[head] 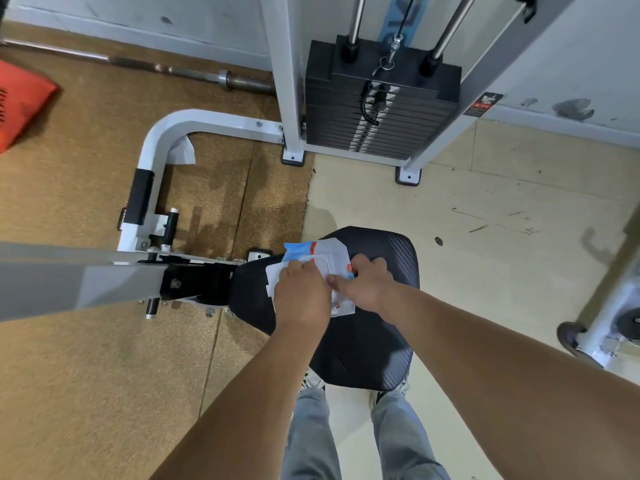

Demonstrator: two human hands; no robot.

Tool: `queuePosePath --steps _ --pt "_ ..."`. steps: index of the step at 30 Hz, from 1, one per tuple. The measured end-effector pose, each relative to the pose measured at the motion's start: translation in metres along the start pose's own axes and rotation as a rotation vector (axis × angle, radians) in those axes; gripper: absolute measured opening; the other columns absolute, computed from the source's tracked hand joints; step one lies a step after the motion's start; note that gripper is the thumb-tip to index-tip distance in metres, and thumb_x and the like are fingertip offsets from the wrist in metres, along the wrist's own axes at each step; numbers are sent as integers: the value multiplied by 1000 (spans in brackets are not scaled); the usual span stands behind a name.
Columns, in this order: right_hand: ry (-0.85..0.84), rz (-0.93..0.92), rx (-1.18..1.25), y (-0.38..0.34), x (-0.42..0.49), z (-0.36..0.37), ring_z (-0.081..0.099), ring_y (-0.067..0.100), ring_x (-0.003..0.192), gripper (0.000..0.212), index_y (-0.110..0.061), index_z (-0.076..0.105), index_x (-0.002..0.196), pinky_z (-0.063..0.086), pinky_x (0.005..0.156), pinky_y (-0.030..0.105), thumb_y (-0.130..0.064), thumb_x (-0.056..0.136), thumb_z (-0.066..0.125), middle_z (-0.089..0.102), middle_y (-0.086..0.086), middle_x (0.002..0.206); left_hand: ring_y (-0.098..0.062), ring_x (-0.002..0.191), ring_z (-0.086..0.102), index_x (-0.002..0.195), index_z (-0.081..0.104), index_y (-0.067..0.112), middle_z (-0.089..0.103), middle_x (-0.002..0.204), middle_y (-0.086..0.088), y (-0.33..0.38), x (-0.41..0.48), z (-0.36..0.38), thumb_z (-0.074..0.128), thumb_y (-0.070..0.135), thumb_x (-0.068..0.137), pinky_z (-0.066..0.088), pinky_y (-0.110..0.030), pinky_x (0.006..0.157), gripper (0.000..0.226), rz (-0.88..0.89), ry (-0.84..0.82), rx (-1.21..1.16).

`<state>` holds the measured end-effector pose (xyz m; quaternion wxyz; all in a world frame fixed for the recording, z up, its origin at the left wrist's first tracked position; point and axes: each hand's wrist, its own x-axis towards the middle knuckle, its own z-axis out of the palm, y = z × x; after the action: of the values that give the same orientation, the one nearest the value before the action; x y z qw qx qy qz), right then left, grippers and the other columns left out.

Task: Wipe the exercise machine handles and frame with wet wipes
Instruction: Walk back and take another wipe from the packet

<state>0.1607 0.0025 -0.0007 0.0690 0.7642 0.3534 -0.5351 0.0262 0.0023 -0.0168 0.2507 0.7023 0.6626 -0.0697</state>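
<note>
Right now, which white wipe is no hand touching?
The wipe beside the curved white frame tube; the left hand grips the second wipe on the seat.

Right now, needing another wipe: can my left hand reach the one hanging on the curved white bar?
Probably, after stepping closer: only floor mat lies before that wipe, though the left hand holds the wipe pack.
</note>
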Motion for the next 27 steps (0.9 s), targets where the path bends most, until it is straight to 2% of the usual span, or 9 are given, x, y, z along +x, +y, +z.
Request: queuePosePath --steps 2,4,8,10,13,16,21,24,27 --pt "14 2 -27 -2 1 1 41 33 135 70 -23 41 151 42 112 49 -64 97 60 33 10 147 -23 103 61 111 62 9 60 112 -10 -1 3 2 56 28 100 49 -31 82 23 9 -7 -5" --pt "10 3 -56 -3 3 1 39 34 139 75 -23 37 155 41 113 48 -65 97 59 31 12 152 -23 100 60 109 62 7 60 109 -10 -5 5 0 55 30 100 48 -30 82 26 27 -27 -60" --pt "11 5 -93 -3 5 3 36 35 143 79 -21 32 157 38 113 47 -65 97 57 27 13 155 -23 91 58 89 58 8 55 97 -9 -18 5 -11 49 18 101 39 -27 73 18 86 -131 -236" --pt "7 7 -109 -3 6 4 36 34 143 80 -21 32 157 38 111 46 -67 97 56 27 12 156 -23 89 58 89 57 8 54 97 -9 -21 3 -16 50 16 101 41 -29 72 16 84 -164 -312" --pt "-9 19 -105 -2 11 4 35 34 145 82 -22 32 156 37 114 46 -69 95 57 27 11 155 -20 82 59 91 59 8 58 95 -9 -23 5 -17 53 17 100 44 -28 67 15 60 -198 -377" --pt "-29 37 -70 -1 16 4 35 35 146 89 -23 30 159 36 118 51 -73 91 59 23 11 158 -11 70 55 86 57 13 57 84 -1 -26 7 -19 53 20 100 39 -21 56 15 4 -258 -456" --pt "-19 52 -116 -1 20 7 37 38 145 94 -24 26 161 36 118 53 -77 90 56 22 13 159 -7 59 47 95 58 15 54 73 2 -31 12 -30 49 25 103 37 -16 47 16 -115 -417 -622" --pt "-13 59 -129 0 24 8 41 38 142 94 -24 27 160 38 116 53 -79 88 55 23 13 157 -13 70 50 99 63 14 55 78 1 -36 20 -37 48 28 102 42 -24 63 20 -151 -464 -640" --pt "-23 62 -113 1 27 7 45 38 138 92 -23 29 159 40 115 52 -76 89 58 22 12 156 -19 81 52 86 60 16 54 79 0 -41 25 -42 52 23 99 51 -42 96 16 -268 -501 -915"
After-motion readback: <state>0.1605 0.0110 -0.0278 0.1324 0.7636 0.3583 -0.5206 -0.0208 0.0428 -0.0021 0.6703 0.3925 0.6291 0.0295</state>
